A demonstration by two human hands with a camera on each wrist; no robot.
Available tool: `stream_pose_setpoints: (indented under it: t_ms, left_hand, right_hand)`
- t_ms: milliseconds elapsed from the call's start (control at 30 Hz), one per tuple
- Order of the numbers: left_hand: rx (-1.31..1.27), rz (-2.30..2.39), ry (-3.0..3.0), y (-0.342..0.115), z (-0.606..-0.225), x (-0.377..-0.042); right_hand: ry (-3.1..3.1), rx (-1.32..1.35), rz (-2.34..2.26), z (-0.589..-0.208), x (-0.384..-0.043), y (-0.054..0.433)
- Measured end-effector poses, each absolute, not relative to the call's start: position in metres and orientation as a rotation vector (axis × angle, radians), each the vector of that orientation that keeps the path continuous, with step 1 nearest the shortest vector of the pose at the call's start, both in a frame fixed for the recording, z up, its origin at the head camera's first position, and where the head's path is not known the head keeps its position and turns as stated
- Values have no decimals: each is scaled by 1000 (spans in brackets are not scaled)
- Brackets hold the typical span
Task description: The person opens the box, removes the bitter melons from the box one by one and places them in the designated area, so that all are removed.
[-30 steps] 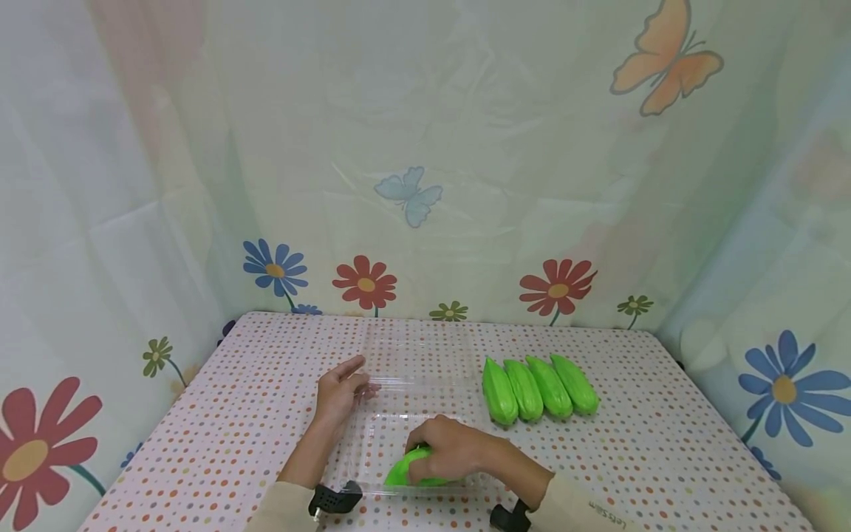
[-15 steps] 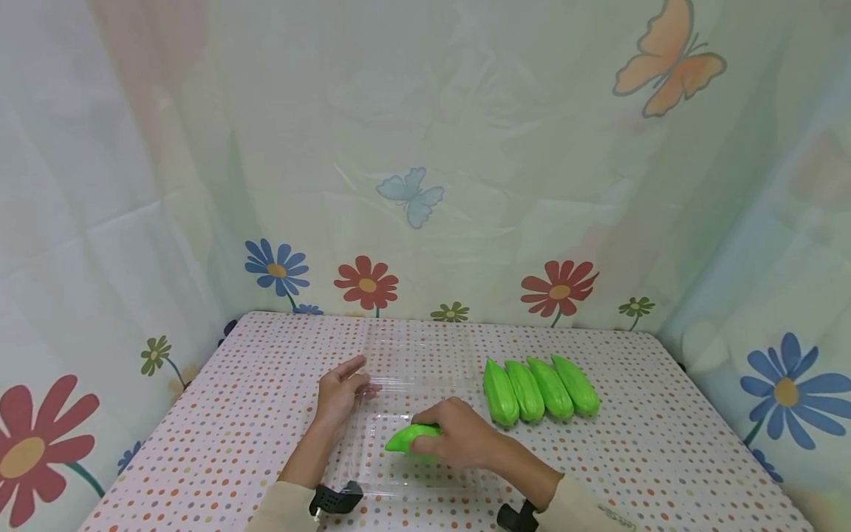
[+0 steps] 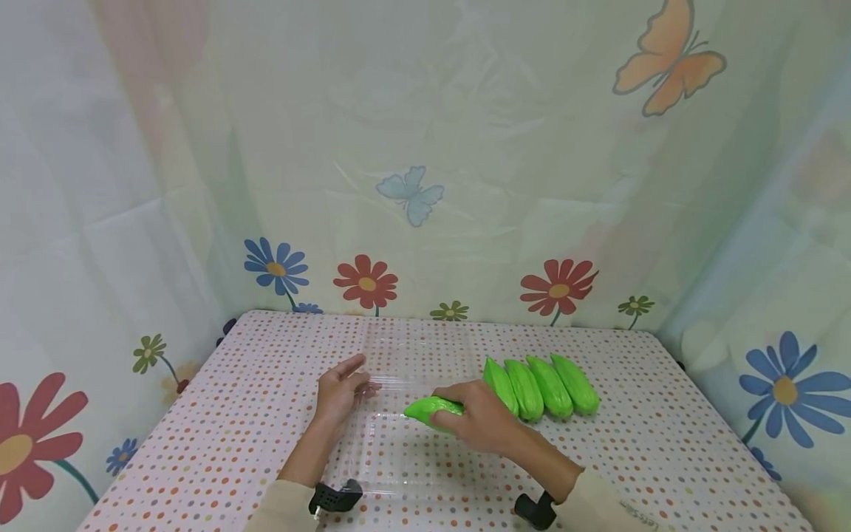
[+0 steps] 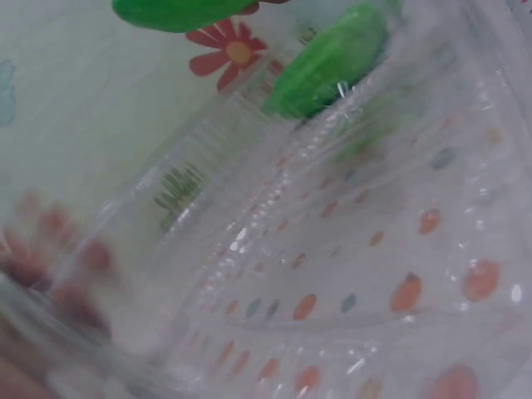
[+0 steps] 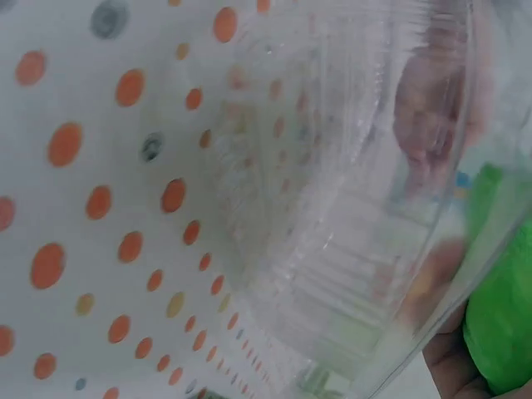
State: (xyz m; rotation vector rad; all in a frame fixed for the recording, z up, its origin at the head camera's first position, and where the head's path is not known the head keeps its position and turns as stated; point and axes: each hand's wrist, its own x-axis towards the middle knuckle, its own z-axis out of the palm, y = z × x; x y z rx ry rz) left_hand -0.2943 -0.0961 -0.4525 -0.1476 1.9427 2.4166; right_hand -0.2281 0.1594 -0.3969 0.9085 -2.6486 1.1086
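My right hand [image 3: 479,417] grips a bright green, shiny, elongated vegetable-shaped piece [image 3: 425,408] with a pointed end facing left. It is raised above the middle of a clear plastic clamshell box [image 3: 405,484], whose lid [image 3: 419,347] lies folded back toward the far side. In the right wrist view the green piece [image 5: 503,324] shows past the box's transparent wall. My left hand [image 3: 340,391] holds the box's left side near the hinge, thumb and fingers at the plastic; part of its fingers shows through it. In the left wrist view those fingers [image 4: 71,258] are blurred.
Several similar green pieces [image 3: 548,388] lie side by side right of the box, the nearest partly hidden by my right hand. The table has a polka-dot cover [image 3: 638,443]. A flowered curtain [image 3: 465,244] stands behind and at both sides.
My right hand has lifted the green piece from the near part of the box and moved it away from me and slightly right. My left hand has stayed in place.
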Motion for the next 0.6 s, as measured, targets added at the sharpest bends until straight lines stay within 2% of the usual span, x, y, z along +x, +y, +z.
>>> stream_pose_setpoints:
  t_ms: [600]
  left_hand:
    - [-157, 2424, 1947, -95, -454, -296]
  right_hand:
    - [-2470, 689, 1070, -403, -236, 189]
